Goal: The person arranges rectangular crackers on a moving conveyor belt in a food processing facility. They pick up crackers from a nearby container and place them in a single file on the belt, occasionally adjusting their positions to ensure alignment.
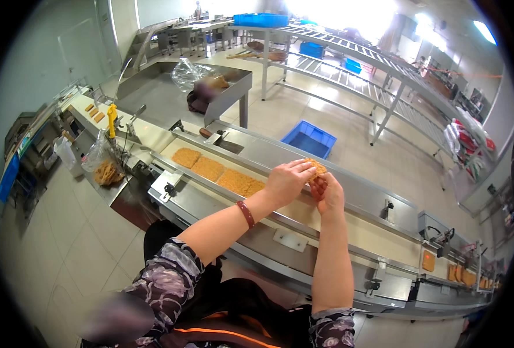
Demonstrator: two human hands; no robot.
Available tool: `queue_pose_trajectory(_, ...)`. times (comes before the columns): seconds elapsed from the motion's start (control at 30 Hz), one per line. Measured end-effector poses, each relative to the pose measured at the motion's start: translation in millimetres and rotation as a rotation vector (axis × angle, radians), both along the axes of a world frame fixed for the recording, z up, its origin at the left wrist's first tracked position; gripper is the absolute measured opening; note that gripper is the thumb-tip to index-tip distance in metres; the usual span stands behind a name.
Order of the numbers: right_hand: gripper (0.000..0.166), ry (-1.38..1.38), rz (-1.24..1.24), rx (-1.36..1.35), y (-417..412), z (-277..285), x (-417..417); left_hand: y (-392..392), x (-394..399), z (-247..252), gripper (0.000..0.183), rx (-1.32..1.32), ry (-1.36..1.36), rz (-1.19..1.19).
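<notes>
Over the far rail of a conveyor with a pale belt (361, 230), a golden-brown food slab (314, 168), perhaps a noodle or cereal cake, is held between both hands. My left hand (288, 180) lies over its near left side with the fingers stretched across it. From below and the right, my right hand (328, 191) grips its lower edge; some of those fingers are hidden. Several similar slabs (208, 168) lie in a row on the belt, left of my left wrist. Farther right, a separate brown piece (429, 260) lies on the belt, with several more beyond it.
Metal rails (387, 213) with clamps edge the belt. A wooden-handled tool (222, 141) lies beyond the far rail. A blue crate (310, 140) stands on the floor behind. At left are a bag of broken pieces (107, 173), a yellow device (112, 119) and a steel table (152, 87).
</notes>
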State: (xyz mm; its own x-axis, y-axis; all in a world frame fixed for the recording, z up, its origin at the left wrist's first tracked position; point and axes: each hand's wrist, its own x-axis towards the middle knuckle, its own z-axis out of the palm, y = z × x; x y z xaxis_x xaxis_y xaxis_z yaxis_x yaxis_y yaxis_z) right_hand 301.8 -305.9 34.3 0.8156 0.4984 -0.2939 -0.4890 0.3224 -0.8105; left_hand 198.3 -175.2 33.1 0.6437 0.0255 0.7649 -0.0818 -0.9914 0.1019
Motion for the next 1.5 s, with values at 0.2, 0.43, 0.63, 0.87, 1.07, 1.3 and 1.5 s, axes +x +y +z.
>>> queue_pose_trajectory(0.2,0.017,-0.058,-0.018,0.079,1,-6,1,-4,1,7,0.027,-0.577,0.122,-0.167)
queue_pose_trajectory(0.43,0.024,-0.006,0.048,0.081,-7,8,2,-3,-3,14,0.026,-0.943,0.295,-0.181)
queue_pose_trajectory(0.63,0.025,-0.077,0.060,0.040,-9,3,7,6,1,-3,0.022,-0.520,0.074,-0.176)
queue_pose_trajectory(0.87,0.020,-0.036,0.094,0.011,-12,-3,17,5,-3,-3,0.024,-0.382,0.071,-0.160)
queue_pose_trajectory(1.07,0.019,-0.330,0.020,-0.140,-17,2,13,-4,-11,13,0.026,-0.732,0.124,-0.202)
queue_pose_trajectory(1.3,0.047,-0.869,0.118,-1.589,-113,49,-24,58,-51,13,0.027,-0.979,0.108,-0.195)
queue_pose_trajectory(1.5,0.060,-0.842,-0.275,-1.903,-234,-4,-6,68,-69,18,0.030,-1.597,0.230,-0.391)
